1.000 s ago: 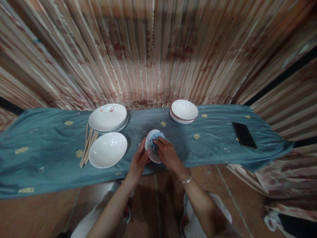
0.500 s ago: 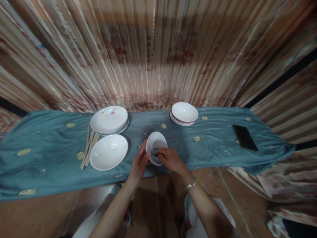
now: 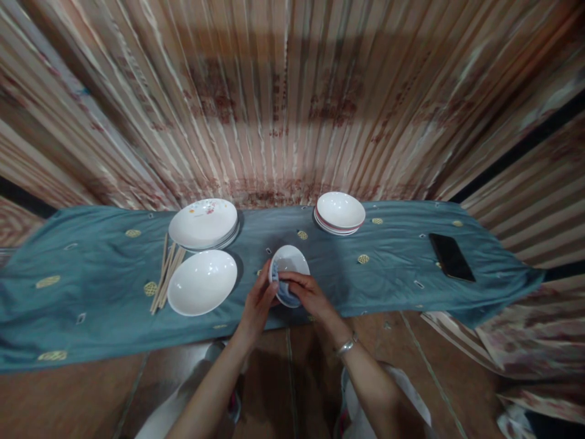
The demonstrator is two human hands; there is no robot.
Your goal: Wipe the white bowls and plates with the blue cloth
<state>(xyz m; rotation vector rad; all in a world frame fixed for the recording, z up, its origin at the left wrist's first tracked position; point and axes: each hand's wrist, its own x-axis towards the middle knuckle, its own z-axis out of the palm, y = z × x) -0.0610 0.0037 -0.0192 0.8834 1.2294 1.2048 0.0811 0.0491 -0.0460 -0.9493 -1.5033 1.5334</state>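
Near the front edge of the table, my left hand (image 3: pixel 259 299) is closed on the left rim of a small white bowl (image 3: pixel 292 259), which is tilted toward me. Inside the bowl lies a bluish cloth (image 3: pixel 287 295), bunched against the near and left wall. My right hand (image 3: pixel 309 294) reaches in over the right rim, its fingers closed on the cloth and pressing it to the inner wall. The fingers cover part of the cloth.
A white oval dish (image 3: pixel 202 283) sits left, beside wooden chopsticks (image 3: pixel 167 277). Behind it is a stack of floral plates (image 3: pixel 203 222). Stacked white bowls (image 3: pixel 340 210) stand back right, a black phone (image 3: pixel 451 256) farther right. A teal cloth (image 3: pixel 100 268) covers the table.
My right hand's fingers have shifted left inside the bowl, and the cloth now reaches up the left inner wall. My left hand keeps its hold on the bowl.
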